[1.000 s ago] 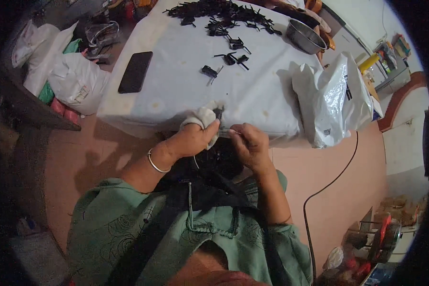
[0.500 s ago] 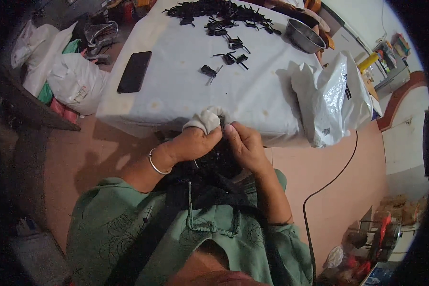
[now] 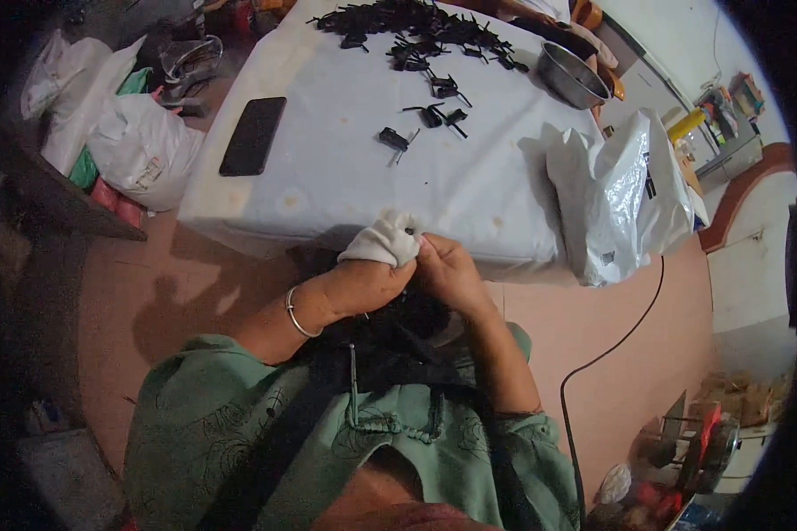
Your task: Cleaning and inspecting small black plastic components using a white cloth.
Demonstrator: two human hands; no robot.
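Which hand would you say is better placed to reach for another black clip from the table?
Probably the right hand: it is bare, while the left hand has white cloth around its fingers. The loose black clips lie ahead, slightly to its side.

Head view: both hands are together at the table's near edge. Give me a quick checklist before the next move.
1. Left hand in view, white cloth on fingers: ok.
2. Right hand touching the left: ok.
3. Small black piece at the fingertips, grip firm: cannot tell.
4. Loose black parts on the table: ok.
5. Phone lying flat, apart from parts: ok.
6. Metal bowl upright: ok.
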